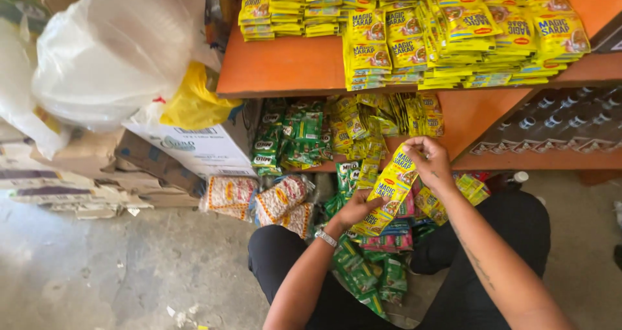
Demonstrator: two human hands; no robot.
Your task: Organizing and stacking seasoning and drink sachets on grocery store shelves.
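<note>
While the left hand [355, 208] is gripping the sachet strip's [389, 191] lower end, the right hand [429, 161] (nearer the shelf [285, 71] edge) is pinching its top, strip running diagonally between them.

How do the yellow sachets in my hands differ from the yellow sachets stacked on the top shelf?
The sachet strip hangs as one joined chain between the left hand and right hand; the shelf stacks lie flat in thick piles. The strip is a few packets; the stacks hold many. Both are yellow with the same print.
</note>
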